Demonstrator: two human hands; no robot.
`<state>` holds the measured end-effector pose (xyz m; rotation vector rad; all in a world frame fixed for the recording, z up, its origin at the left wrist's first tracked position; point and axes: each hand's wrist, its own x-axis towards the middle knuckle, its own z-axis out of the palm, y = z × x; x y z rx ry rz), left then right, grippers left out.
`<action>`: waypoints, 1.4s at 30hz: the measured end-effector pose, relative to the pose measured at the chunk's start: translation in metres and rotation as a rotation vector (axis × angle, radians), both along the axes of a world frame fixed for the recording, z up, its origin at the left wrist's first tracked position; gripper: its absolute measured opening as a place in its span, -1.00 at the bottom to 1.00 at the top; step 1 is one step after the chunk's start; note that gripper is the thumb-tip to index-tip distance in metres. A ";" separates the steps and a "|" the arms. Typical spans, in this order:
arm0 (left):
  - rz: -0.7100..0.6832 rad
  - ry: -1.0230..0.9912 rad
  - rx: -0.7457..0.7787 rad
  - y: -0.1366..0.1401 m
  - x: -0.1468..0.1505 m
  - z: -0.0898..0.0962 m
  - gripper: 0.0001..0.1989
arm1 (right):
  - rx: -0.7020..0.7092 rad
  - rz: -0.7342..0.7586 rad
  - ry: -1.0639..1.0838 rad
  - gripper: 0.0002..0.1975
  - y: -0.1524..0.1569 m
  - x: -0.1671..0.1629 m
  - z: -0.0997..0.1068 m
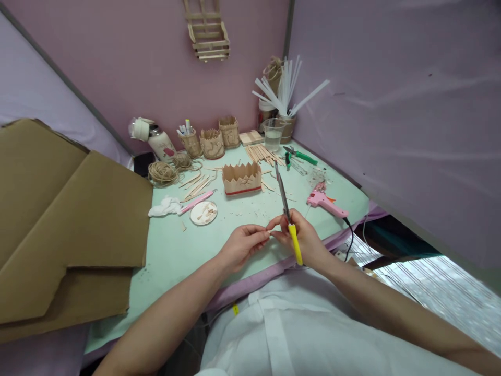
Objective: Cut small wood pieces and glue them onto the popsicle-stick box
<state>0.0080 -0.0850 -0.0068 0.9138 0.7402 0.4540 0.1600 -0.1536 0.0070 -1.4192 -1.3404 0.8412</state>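
Note:
Low over the table's front edge, my left hand pinches a small pale piece, too small to name. My right hand holds scissors with yellow handles, their blades pointing up and away from me. Its fingertips meet those of my left hand at the pale piece. Beyond my hands stands a wooden box with a zigzag top edge and a red line along its base. A round white dish with small brown bits lies to the left of the box, beside a pink pen-like tool.
A pink glue gun lies at the right, its cord running off the edge. Green-handled pliers, wooden sticks and a cup of water sit behind. Large cardboard covers the left side; twine lies near it.

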 end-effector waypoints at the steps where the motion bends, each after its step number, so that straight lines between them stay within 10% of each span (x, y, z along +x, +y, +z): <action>1: -0.004 0.002 -0.010 0.000 0.000 0.000 -0.77 | -0.007 -0.002 -0.004 -0.81 0.000 0.000 0.000; 31: -0.021 0.045 0.040 0.005 -0.004 0.006 -0.79 | -0.081 0.051 -0.010 -0.70 -0.005 0.008 0.003; 42: 0.283 -0.078 0.229 0.011 -0.005 0.010 -0.89 | -0.238 0.016 -0.715 -0.55 -0.014 0.013 0.007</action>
